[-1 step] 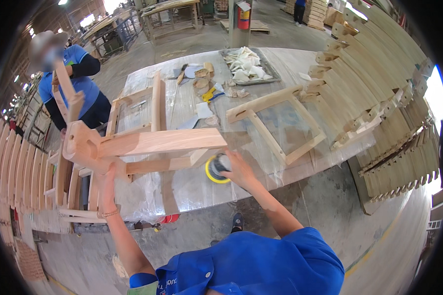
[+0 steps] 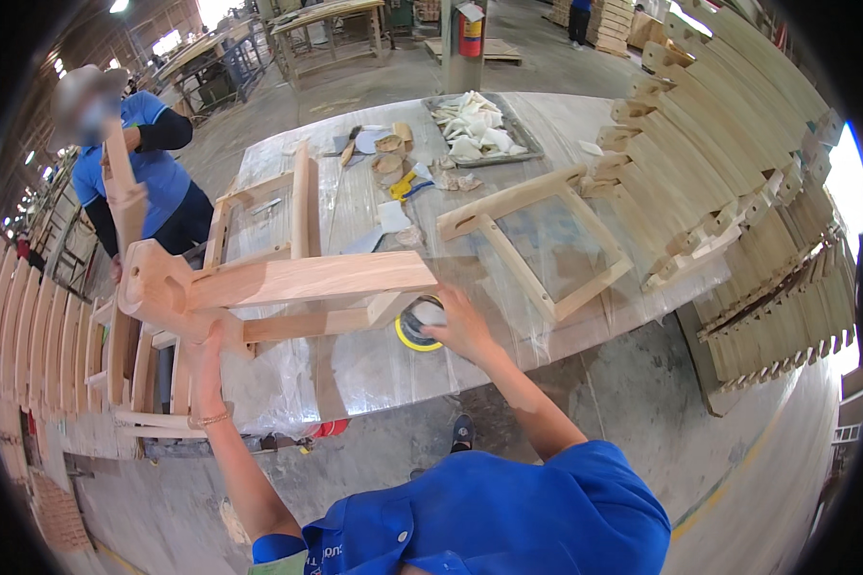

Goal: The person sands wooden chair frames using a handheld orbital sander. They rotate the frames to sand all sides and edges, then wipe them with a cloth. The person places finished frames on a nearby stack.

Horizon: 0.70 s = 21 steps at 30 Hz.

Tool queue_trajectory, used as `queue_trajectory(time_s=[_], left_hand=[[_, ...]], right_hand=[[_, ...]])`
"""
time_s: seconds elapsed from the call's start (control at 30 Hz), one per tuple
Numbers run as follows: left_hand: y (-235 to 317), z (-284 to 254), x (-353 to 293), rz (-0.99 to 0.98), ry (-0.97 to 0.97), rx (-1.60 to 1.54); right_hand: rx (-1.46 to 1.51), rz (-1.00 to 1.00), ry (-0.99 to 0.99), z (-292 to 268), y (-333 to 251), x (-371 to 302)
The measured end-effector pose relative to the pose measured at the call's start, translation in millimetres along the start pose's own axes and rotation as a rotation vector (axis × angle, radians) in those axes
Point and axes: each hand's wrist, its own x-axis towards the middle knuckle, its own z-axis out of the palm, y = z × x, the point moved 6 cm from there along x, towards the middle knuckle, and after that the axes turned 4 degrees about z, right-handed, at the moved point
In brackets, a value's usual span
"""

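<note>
A pale wooden frame (image 2: 307, 281) is tilted up in front of me, with a thick rounded end at its left. My left hand (image 2: 207, 356) grips that end from below, fingers partly hidden behind the wood. Beside the frame's right end, my right hand (image 2: 464, 328) is closed on a round sanding pad (image 2: 414, 335), dark with a yellow rim. The pad is against or very close to the lower right corner of the frame; I cannot tell whether they touch.
The plastic-covered table (image 2: 355, 374) bears two more wooden frames, one at right (image 2: 508, 254), a tray of white scraps (image 2: 537, 153), and a yellow-and-blue tool (image 2: 409, 182). Stacked wooden parts (image 2: 729, 172) rise at right. Across the left side, a co-worker (image 2: 158, 172) handles a wooden piece.
My right hand and the sanding pad have shifted very slightly left and up along the frame. The co-worker's wooden piece has moved a little.
</note>
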Motion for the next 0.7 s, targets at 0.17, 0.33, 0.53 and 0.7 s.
queue_trajectory(time_s=[0.17, 0.33, 0.53, 0.7], left_hand=[[-23, -3, 3, 0.054, 0.09, 0.099], [-46, 1, 1, -0.041, 0.141, 0.056], [-41, 3, 10, 0.063, 0.127, 0.049], [-28, 19, 39, 0.116, 0.074, 0.076]], right_hand=[[0.269, -0.198, -0.077, -3, -19, 27], [0.37, -0.228, -0.017, 37, -42, 35], [0.608, -0.119, -0.078, 57, -39, 48], [0.901, -0.107, 0.03, 50, -53, 64]])
